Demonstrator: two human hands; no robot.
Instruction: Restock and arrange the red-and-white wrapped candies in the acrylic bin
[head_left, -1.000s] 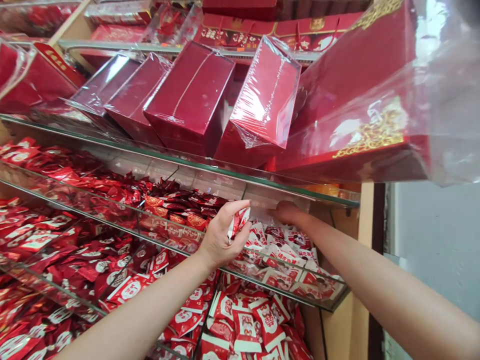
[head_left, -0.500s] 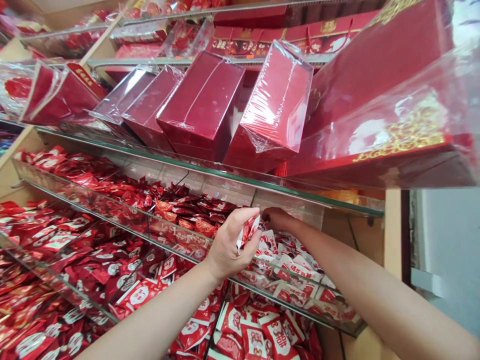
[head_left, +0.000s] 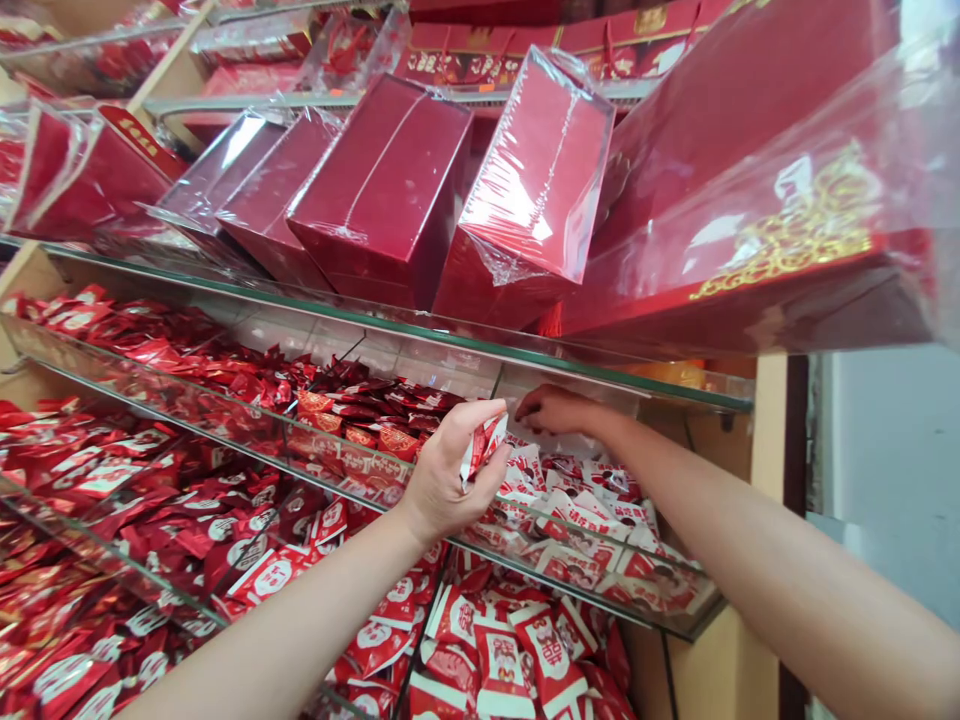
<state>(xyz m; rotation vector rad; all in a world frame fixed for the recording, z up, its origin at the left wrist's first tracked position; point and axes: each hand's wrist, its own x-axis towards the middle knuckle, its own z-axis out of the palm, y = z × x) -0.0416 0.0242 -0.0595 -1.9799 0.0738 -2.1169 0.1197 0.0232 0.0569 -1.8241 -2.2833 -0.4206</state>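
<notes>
There are four narrow boxes (head_left: 382, 180), one large gold-patterned box (head_left: 750, 190) and countless packets (head_left: 574, 515).

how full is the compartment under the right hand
Partly full: red-and-white packets lie heaped in it, with bare back wall showing above them near the right hand. Depth at the back: cannot tell.

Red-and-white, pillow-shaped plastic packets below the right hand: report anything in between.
Nothing visible stands between the right hand and the red-and-white packets; the clear, flat front panel stands nearer the camera.
</notes>
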